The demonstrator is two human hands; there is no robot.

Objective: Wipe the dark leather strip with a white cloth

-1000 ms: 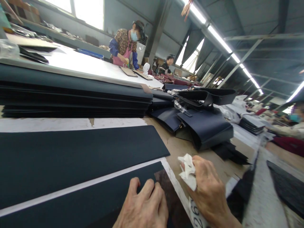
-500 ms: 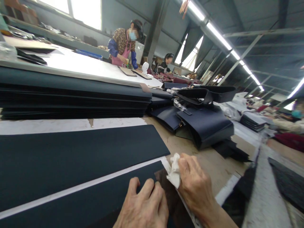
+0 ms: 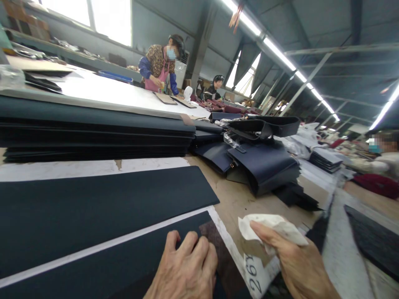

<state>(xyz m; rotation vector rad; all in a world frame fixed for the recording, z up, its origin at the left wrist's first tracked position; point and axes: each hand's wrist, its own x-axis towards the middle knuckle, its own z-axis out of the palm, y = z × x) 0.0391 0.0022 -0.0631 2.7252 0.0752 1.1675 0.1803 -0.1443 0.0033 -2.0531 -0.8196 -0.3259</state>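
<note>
The left hand (image 3: 183, 270) lay flat, palm down, with its fingers pressed on the near dark strip (image 3: 102, 261) close to that strip's right end. The fingers were spread slightly and gripped nothing. The right hand (image 3: 299, 265) was closed on a white cloth (image 3: 271, 226), pinched between thumb and fingers; the cloth was crumpled and stood just above the bare tabletop (image 3: 237, 199), to the right of the strip and apart from it. A second dark strip (image 3: 102, 207) lay beyond the first, parallel to it, with a narrow white gap between them. A white sheet with printed digits (image 3: 255, 276) lay between the two hands at the table's near edge. Behind the strips stood a stack of dark sheets (image 3: 93, 133), and to its right a heap of dark bags (image 3: 264, 162). A person in a pink apron (image 3: 158, 66) stood at the far end of the table.
</note>
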